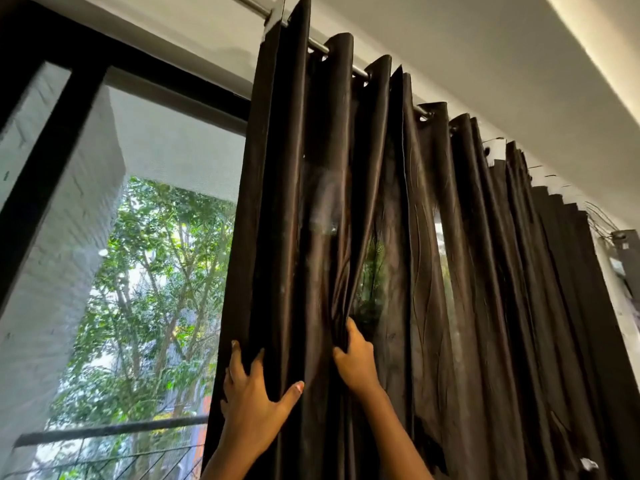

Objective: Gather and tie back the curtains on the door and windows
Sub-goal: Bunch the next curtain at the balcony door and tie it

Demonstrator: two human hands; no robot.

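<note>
A long dark brown satin curtain [450, 271] with a faint wavy pattern fills the right and middle of the view, hanging in deep folds that run off toward the far right wall. Its free left edge falls straight down beside the uncovered part of a tall black-framed window [52, 150], so open glass lies to the left of that edge, with green trees [156, 271] and a dark balcony railing [104, 431] beyond it. Two narrow gaps between folds let daylight through further right. Above, a plain white ceiling [485, 46] slopes away, and a thin silver metal rod [318, 45] carries the curtain by its eyelets. The left hand [254, 393] grips the leading edge fold, fingers spread up along it and thumb pressed across the front. Just to the right, the right hand [356, 358] pinches an inner fold, its fingers curled into the cloth.
</note>
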